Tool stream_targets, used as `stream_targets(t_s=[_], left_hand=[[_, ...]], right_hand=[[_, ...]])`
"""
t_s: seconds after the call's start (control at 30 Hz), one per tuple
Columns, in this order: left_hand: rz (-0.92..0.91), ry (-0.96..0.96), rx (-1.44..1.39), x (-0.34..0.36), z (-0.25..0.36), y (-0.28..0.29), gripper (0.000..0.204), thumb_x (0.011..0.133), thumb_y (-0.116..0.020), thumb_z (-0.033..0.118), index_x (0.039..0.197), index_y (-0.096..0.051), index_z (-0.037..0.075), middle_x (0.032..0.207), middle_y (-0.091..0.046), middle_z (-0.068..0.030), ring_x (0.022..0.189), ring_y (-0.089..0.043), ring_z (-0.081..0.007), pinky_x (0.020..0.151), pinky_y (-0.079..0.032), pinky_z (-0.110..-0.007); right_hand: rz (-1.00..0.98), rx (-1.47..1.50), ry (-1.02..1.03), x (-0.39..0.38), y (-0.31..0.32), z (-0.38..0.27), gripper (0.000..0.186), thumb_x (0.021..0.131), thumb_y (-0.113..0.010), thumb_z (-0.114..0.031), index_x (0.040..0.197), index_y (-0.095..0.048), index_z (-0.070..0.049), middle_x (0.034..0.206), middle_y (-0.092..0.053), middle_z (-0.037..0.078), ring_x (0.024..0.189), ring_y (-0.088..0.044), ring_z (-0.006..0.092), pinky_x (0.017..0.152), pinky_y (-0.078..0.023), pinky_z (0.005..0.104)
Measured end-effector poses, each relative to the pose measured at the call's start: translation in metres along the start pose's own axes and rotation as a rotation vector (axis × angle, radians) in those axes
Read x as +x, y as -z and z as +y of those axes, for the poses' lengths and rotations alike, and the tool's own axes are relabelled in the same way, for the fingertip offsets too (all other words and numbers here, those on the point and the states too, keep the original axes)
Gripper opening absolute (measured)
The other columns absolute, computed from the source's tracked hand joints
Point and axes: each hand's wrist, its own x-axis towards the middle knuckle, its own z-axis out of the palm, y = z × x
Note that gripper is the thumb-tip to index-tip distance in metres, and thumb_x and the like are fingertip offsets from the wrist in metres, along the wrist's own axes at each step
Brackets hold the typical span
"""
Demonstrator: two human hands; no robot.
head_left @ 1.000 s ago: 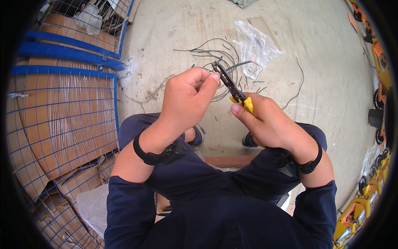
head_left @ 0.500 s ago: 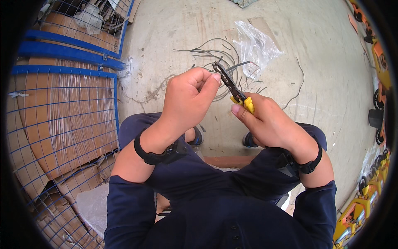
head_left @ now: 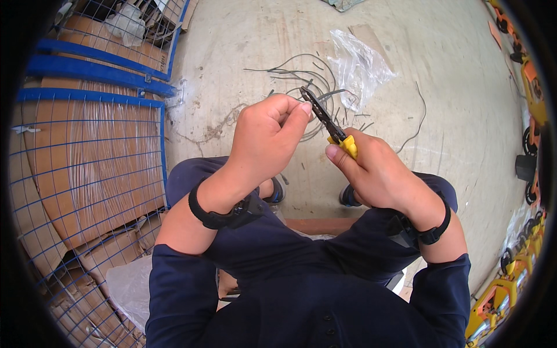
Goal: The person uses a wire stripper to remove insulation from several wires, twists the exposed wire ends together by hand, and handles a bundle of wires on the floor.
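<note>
My right hand is wrapped round the yellow handles of black-jawed wire strippers, which point up and to the left. The handles lie close together and the jaws look closed. At the left side of the jaws, my left hand is closed in a pinch, thumb against forefinger. Whatever lies between those fingertips is too small or hidden to make out. A grey cable shows just beyond the jaws, to their right; I cannot tell whether it is held or lies on the floor.
Loops of thin dark cable and short cut pieces lie on the concrete floor beyond my hands. Clear plastic film lies past them. A blue mesh cage with cardboard stands at left. Yellow and orange wheeled items line the right side.
The strippers' handles have come closer together and the jaws have closed. The grey cable beyond the jaws has shifted slightly left. My left hand keeps its pinch with almost no movement.
</note>
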Motion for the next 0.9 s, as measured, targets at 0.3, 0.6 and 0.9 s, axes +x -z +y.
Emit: stream_targets(t_s=[0.3, 0.6, 0.9], left_hand=[[-0.017, 0.017, -0.034, -0.002, 0.005, 0.002, 0.021, 0.097, -0.055, 0.015, 0.087, -0.064, -0.001, 0.057, -0.044, 0.0086, 0.051, -0.033, 0.0013, 0.045, -0.024, -0.02], [-0.057, 0.031, -0.117, -0.001, -0.004, 0.003, 0.021, 0.098, -0.053, 0.016, 0.091, -0.063, -0.001, 0.058, -0.043, 0.0082, 0.051, -0.032, 0.0007, 0.046, -0.024, -0.02], [-0.04, -0.152, -0.157, 0.0, 0.004, -0.005, 0.019, 0.099, -0.053, 0.016, 0.096, -0.061, -0.001, 0.062, -0.047, 0.0056, 0.053, -0.038, -0.001, 0.048, -0.03, -0.019]], right_hand=[[0.078, 0.009, 0.07, -0.002, -0.006, 0.002, 0.038, 0.096, -0.053, -0.032, 0.089, -0.053, 0.005, 0.073, -0.061, 0.026, 0.073, -0.061, 0.0437, 0.065, -0.048, 0.0462], [0.034, 0.106, 0.141, 0.002, 0.004, 0.012, 0.043, 0.096, -0.053, -0.031, 0.118, -0.054, 0.005, 0.085, -0.063, 0.023, 0.084, -0.062, 0.0401, 0.074, -0.049, 0.0426], [0.021, -0.053, 0.118, -0.011, 0.024, 0.01, 0.045, 0.096, -0.053, -0.03, 0.125, -0.051, 0.004, 0.08, -0.062, 0.018, 0.08, -0.063, 0.0252, 0.072, -0.048, 0.0356]])
